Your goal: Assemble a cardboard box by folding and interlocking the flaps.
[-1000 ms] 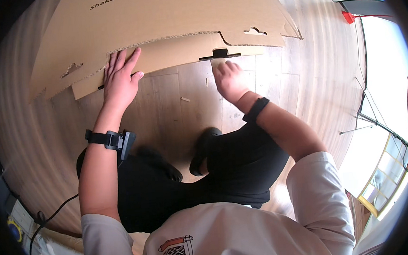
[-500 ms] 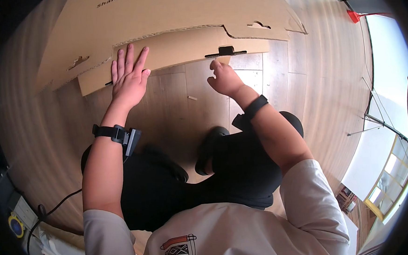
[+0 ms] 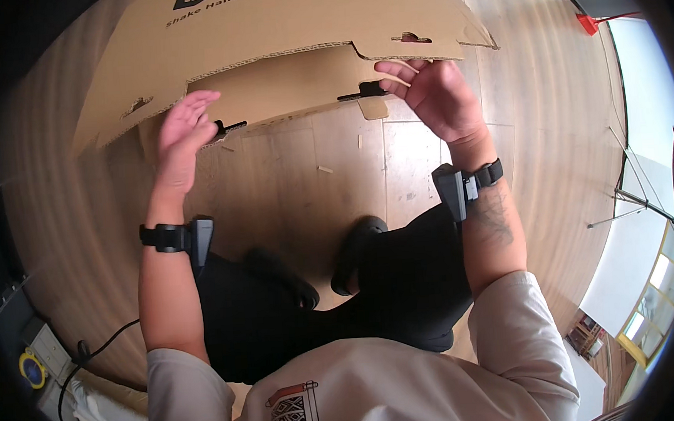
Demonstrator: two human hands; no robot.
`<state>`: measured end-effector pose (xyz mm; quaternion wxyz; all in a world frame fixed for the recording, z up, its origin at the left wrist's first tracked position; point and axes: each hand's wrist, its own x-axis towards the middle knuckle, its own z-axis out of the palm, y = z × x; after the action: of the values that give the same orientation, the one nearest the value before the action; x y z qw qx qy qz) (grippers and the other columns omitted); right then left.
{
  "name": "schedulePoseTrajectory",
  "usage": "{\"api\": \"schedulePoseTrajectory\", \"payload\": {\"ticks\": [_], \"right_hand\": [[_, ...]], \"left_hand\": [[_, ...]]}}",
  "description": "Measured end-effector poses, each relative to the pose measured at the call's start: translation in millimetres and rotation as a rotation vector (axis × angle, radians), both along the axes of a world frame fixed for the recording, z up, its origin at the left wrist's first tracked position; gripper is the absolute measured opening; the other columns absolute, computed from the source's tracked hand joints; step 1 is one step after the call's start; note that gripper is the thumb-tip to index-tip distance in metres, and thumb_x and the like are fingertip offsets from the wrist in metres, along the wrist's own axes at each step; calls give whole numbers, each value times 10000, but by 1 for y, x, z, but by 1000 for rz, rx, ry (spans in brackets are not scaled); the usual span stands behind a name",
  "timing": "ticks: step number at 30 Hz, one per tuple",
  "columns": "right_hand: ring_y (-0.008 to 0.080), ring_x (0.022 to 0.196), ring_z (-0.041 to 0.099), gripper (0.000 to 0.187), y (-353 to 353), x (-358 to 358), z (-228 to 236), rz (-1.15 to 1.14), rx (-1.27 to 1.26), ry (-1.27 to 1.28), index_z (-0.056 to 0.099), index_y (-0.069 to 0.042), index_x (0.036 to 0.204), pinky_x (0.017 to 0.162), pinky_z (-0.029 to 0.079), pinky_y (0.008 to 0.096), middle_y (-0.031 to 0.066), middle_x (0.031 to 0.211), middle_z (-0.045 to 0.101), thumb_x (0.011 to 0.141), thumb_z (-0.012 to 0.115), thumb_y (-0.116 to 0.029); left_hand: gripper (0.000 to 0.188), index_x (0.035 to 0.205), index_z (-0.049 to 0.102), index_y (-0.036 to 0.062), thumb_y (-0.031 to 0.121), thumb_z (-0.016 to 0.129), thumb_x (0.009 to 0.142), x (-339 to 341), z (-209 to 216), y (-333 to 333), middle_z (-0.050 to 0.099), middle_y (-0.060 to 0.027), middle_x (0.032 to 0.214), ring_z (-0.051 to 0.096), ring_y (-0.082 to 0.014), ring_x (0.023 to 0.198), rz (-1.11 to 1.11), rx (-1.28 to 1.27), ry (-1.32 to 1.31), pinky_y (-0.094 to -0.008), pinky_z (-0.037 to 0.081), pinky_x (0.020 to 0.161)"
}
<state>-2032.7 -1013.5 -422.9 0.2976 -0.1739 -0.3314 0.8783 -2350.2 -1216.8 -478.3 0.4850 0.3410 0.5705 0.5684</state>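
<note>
A large brown cardboard box (image 3: 295, 28) lies ahead of me, its printed upper flap reaching toward me with a stepped edge. Beneath that flap shows an inner panel (image 3: 275, 83). Two black fittings sit along the panel's near edge: the right fitting (image 3: 372, 89), beside a small cardboard tab (image 3: 374, 109), and the left fitting (image 3: 228, 128), partly behind my thumb. My left hand (image 3: 184, 135) is held at the flap's left part, fingers stretched out, gripping nothing. With fingers apart, my right hand (image 3: 438, 100) is at the flap's right edge; I cannot tell whether its fingertips touch the cardboard.
Small pale scraps, such as one scrap (image 3: 324, 169), lie on the wooden floor (image 3: 283, 206) between box and feet. A black cable (image 3: 106, 344) runs at lower left, near a yellow-rimmed round object (image 3: 32, 369). Something red (image 3: 588, 25) stands at far right.
Both hands have come off the inner panel. My left hand moved left and turned on its side; the right went right and up to the flap's edge. The inner panel's near edge has tilted.
</note>
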Motion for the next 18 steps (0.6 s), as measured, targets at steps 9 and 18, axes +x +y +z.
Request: {"api": "schedulePoseTrajectory", "payload": {"ticks": [9, 18], "right_hand": [[327, 988, 646, 237, 25, -19, -9, -111, -130, -132, 582, 49, 1104, 896, 542, 404, 131, 1099, 636, 933, 577, -116], [272, 875, 662, 293, 21, -6, -24, -28, -52, -119, 558, 73, 1142, 817, 581, 345, 139, 1001, 629, 903, 635, -78]], "left_hand": [[507, 1254, 518, -5, 390, 526, 936, -48, 37, -10, 606, -195, 1166, 532, -369, 1126, 255, 192, -515, -474, 382, 1008], [239, 1149, 594, 30, 119, 601, 928, -53, 23, -25, 629, -94, 1119, 613, -301, 970, 254, 200, -403, -453, 469, 917]]}}
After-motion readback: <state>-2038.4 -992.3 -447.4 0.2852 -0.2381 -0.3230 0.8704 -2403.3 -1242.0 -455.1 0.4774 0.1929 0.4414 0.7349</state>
